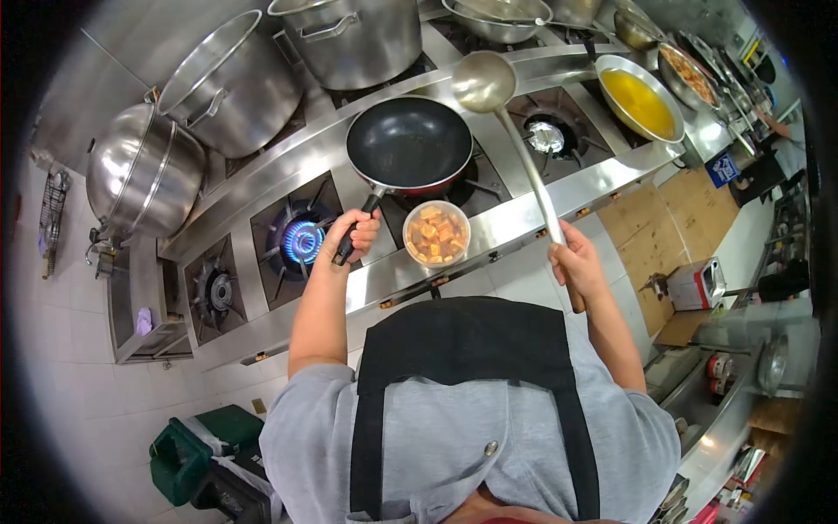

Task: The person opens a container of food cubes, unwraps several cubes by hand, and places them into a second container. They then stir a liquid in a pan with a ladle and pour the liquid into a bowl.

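My left hand [352, 236] is wrapped round the black handle of a frying pan [408, 144]. The pan has a dark inside and a red outer side, and nothing shows in it. In my right hand [577, 262] is the long handle of a metal ladle [485, 82]. Its bowl hangs above the stove, just right of the pan and a little beyond it. On the steel front edge, between my hands, stands a round plastic tub [436, 234] of orange-brown cubes, in front of the pan.
A lit burner [303, 242] burns blue left of my left forearm. Large steel pots [240, 96] line the back. At the right sits a bowl of yellow liquid [642, 98], with a pan of food [690, 77] beyond it. Another person's arm [775, 125] shows at far right.
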A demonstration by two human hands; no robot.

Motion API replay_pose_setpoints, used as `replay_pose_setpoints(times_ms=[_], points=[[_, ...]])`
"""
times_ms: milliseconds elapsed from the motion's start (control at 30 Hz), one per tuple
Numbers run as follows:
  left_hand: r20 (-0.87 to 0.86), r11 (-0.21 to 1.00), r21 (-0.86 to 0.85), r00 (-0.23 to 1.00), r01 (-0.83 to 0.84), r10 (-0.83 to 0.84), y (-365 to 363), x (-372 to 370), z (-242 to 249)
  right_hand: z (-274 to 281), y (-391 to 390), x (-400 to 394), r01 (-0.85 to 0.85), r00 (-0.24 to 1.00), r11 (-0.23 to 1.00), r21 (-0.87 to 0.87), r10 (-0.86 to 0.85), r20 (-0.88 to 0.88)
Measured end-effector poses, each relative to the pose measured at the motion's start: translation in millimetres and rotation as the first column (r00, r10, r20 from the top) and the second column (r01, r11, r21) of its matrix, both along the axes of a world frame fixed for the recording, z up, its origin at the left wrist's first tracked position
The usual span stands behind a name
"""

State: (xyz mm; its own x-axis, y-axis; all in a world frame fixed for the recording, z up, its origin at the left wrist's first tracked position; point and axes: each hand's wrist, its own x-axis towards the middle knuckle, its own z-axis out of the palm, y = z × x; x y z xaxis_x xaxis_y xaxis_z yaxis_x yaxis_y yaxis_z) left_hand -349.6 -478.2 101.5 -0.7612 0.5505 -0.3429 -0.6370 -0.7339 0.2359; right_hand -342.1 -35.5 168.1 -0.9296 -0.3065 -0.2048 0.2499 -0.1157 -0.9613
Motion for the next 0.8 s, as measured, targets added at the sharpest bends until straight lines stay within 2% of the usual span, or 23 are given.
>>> replay_pose_setpoints(times_ms=[100,267,400,467,533,567,667,700,733,800], points=[[-0.034,0.997,0.078,0.999,0.001,0.002,-9.4,6.0,-22.2,-7.6,-8.3,-8.6,-0.062,0.996,0.998,-0.008,0.062,0.058],[-0.040,0.995,-0.080,0.997,0.058,-0.062,-13.8,14.7,-36.3,-26.4,-26.6,-26.4,-0.188,0.969,0.982,-0.019,0.188,0.162],[-0.051,0.985,-0.118,0.990,0.125,-0.131,-22.9,10.3,-29.8,-37.1,-44.0,-42.5,-0.215,0.944,0.976,-0.032,0.216,0.249],[-0.007,0.969,-0.206,0.990,0.135,-0.140,-22.4,8.0,-20.0,-37.7,-54.0,-50.1,-0.216,0.930,0.976,-0.030,0.215,0.298],[-0.102,0.900,-0.420,0.980,0.115,-0.173,-21.9,1.2,-23.9,-41.8,-59.8,-60.6,-0.253,0.918,0.965,-0.065,0.260,0.298],[-0.155,0.828,-0.556,0.970,0.069,-0.185,-21.1,-2.6,-22.2,-37.9,-63.8,-64.4,-0.250,0.909,0.963,-0.097,0.268,0.319],[-0.215,0.519,-0.854,0.935,-0.040,-0.283,-16.6,-3.4,-11.0,-39.1,-65.2,-77.7,-0.289,0.896,0.950,-0.120,0.313,0.316],[-0.242,0.445,-0.888,0.940,-0.114,-0.242,-15.5,-2.7,-15.1,-41.1,-62.8,-82.0,-0.289,0.888,0.947,-0.137,0.319,0.332],[-0.294,0.434,-0.879,0.942,-0.200,-0.161,-15.2,0.4,-22.4,-43.1,-59.7,-85.3,-0.286,0.880,0.946,-0.156,0.323,0.348],[-0.316,0.484,-0.803,0.937,-0.348,0.149,-16.8,14.8,-27.3,-48.7,-50.2,-91.3,-0.203,0.868,0.929,-0.310,0.317,0.382]])
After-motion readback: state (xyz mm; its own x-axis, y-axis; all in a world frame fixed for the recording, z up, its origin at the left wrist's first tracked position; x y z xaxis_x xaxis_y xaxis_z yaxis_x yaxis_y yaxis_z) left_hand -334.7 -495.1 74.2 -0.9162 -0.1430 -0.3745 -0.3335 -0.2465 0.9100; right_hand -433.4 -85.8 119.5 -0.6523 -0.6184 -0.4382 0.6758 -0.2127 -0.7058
